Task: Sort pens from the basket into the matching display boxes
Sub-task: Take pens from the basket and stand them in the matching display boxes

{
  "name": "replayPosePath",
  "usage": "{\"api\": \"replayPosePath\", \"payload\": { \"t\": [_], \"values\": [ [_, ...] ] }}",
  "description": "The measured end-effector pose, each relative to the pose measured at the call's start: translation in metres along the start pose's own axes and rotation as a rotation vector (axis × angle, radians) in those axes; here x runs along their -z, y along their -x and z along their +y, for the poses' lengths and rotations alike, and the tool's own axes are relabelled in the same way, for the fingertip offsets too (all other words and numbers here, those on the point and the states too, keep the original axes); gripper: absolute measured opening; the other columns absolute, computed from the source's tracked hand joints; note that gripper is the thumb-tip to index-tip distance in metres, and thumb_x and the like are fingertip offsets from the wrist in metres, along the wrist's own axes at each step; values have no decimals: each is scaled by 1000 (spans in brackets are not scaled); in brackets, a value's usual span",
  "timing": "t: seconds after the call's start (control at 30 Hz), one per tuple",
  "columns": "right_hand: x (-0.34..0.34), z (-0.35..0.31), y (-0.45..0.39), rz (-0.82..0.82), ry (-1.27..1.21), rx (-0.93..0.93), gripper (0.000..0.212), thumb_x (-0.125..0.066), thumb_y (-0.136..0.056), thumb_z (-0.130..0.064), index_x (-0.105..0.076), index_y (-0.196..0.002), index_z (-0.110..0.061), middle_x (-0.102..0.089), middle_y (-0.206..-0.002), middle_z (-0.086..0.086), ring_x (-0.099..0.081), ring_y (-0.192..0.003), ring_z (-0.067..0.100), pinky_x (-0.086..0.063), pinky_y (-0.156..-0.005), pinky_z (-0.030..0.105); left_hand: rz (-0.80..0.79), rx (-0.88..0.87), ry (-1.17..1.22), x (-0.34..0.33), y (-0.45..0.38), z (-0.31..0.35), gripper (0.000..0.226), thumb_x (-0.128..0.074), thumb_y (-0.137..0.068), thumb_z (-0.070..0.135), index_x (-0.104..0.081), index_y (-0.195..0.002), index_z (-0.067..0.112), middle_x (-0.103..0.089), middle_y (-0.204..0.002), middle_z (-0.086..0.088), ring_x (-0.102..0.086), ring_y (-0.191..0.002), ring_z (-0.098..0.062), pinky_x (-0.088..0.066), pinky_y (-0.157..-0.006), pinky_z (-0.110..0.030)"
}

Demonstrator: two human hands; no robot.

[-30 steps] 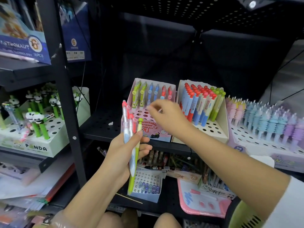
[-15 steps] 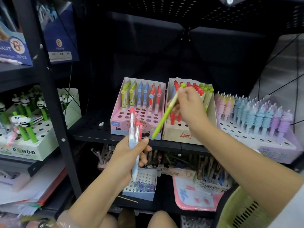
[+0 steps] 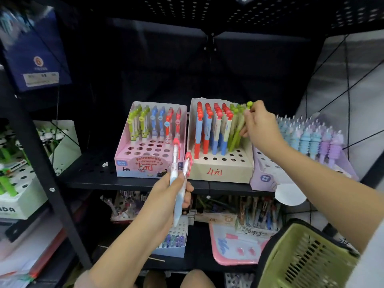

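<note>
Green basket (image 3: 307, 256) at lower right, nearest the camera, slatted wall turned this way, contents hidden. Left hand (image 3: 166, 196) just above and left of centre, fingers and thumb curled round two pens (image 3: 178, 175): pale blue-and-white barrels, red-pink clips, tops poking up in front of the shelf edge (image 3: 133, 183). Behind those tops, pink display box (image 3: 149, 150) marked "Retractable eraser", back rows filled with green, blue and red pieces, front holes bare. Just right of it and touching, tan cardboard box (image 3: 220, 167) with a red handwritten price on the front; red-capped blue-and-white pens standing in its left and middle rows, green ones in the right rows. Right hand (image 3: 259, 125) at that box's right rear corner, arm reaching in from lower right, fingertips pinching a green pen (image 3: 239, 129) near its top, barrel tilted, lower end down among the other green pens; whether seated in a hole, cannot tell. Farther right, lilac box (image 3: 268, 175) of blue and purple ridged pens. Off to the far left, white panda box (image 3: 18, 196) on a neighbouring shelf, blurred. Lower shelf beneath crowded with more stationery, dim.
</note>
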State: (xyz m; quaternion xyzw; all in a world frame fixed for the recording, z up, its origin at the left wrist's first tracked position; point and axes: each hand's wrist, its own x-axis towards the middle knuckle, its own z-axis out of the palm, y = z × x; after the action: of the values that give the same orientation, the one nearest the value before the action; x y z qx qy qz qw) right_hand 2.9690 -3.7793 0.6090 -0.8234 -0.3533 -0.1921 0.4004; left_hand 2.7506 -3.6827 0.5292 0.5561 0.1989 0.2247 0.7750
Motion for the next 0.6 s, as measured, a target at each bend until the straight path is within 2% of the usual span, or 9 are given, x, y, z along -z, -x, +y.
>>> {"api": "replayPosePath", "payload": {
  "t": [0.17, 0.23, 0.3, 0.33, 0.37, 0.4, 0.5, 0.6],
  "values": [
    [-13, -5, 1, -184, 102, -25, 17, -40, -99, -22, -45, -88, -11, -65, -73, 12, -64, -60, 20, -54, -59, 34, 3, -40, -55, 2, 1, -1, 19, -45, -97, 17, -60, -95, 6, -61, -61, 6, -49, -52, -5, -45, -51, -16],
    [-13, -6, 6, -110, 84, -35, 15, -45, -97, -24, -47, -89, -12, -60, -70, 5, -60, -59, 14, -51, -56, 30, 5, -55, -84, 4, 0, -3, 21, -46, -96, 19, -63, -93, 6, -63, -60, 8, -52, -55, -4, -47, -53, -15],
    [-9, -11, 16, 56, 42, 5, 12, -50, -95, -25, -48, -91, -14, -53, -68, -5, -50, -60, 5, -42, -53, 19, 8, -68, -86, 5, 0, -4, 22, -47, -95, 19, -64, -92, 6, -64, -60, 9, -54, -57, -4, -48, -55, -14],
    [-7, -17, 22, 86, -10, 30, 11, -51, -94, -25, -50, -90, -16, -52, -69, -8, -49, -61, 2, -40, -52, 14, 5, -73, -71, 5, -1, -4, 21, -47, -95, 18, -64, -93, 5, -65, -61, 9, -55, -57, -3, -49, -56, -14],
    [-6, -23, 29, 35, -80, 41, 11, -52, -94, -26, -53, -88, -17, -54, -71, -9, -50, -62, 1, -41, -53, 11, -2, -76, -49, 4, -1, -4, 21, -47, -95, 18, -64, -94, 5, -66, -63, 8, -55, -56, -2, -49, -56, -14],
    [-7, -30, 37, -85, -165, 43, 12, -51, -94, -26, -56, -86, -18, -57, -74, -9, -53, -63, -1, -43, -54, 9, -13, -79, -31, 3, -2, -4, 20, -47, -95, 18, -63, -95, 6, -67, -65, 7, -55, -56, -2, -49, -56, -14],
    [-12, -48, 61, -521, -383, 6, 15, -50, -95, -26, -62, -86, -24, -64, -76, -9, -54, -56, -5, -44, -51, 9, -47, -94, -2, -1, -2, -5, 19, -46, -95, 18, -63, -95, 9, -68, -70, 3, -55, -56, -4, -48, -55, -16],
    [-21, -55, 72, -673, -611, -81, 12, -52, -94, -21, -64, -96, -21, -64, -76, -9, -59, -63, -2, -47, -55, 14, -65, -106, 49, -3, 0, -5, 19, -45, -95, 18, -62, -95, 10, -68, -70, 0, -53, -53, -7, -47, -51, -17]
  ]
}}
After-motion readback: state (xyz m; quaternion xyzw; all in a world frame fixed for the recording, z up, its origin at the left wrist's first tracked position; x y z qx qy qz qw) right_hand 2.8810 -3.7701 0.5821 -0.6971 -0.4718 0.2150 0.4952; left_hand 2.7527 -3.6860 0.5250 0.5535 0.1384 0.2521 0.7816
